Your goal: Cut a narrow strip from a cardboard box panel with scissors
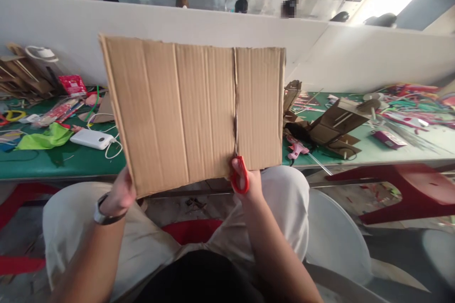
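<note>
A large sheet of corrugated cardboard [195, 113] is held up in front of me above my lap. My left hand [122, 189] grips its lower left corner, the fingers partly hidden behind the sheet. In my right hand [251, 183] is a pair of scissors with red handles [242, 177], at the sheet's lower edge. Their blades lie along a slit that runs from the top edge down the right part of the cardboard. A strip [259, 104] stands to the right of that slit.
Behind the sheet runs a green table [88, 161] against a white partition [64, 28]. A white power bank [93, 138] with a cable lies left. To the right are a pink glue gun [297, 149], a cardboard model [337, 120] and a red stool [412, 189].
</note>
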Demonstrator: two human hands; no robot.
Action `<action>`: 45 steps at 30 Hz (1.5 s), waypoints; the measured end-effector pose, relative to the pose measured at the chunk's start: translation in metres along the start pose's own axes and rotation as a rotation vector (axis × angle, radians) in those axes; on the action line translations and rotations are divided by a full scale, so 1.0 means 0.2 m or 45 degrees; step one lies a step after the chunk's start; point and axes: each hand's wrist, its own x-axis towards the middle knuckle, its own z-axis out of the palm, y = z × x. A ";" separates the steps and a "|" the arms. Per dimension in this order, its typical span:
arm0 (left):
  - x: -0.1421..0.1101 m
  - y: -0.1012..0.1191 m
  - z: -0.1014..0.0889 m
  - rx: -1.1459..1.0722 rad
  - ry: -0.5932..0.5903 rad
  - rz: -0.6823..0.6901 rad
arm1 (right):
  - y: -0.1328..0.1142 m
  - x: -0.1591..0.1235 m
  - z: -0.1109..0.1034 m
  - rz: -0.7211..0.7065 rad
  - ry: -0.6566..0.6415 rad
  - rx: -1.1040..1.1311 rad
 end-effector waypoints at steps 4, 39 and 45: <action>0.03 0.01 -0.02 -0.541 -0.015 -0.169 | -0.02 0.02 -0.04 0.093 -0.088 -0.028; 0.17 -0.02 -0.09 -0.383 0.784 -0.034 | -0.10 0.03 -0.10 0.331 -1.166 -0.247; 0.15 0.02 -0.07 -0.402 0.710 -0.033 | -0.07 0.00 -0.08 0.350 -1.185 -0.222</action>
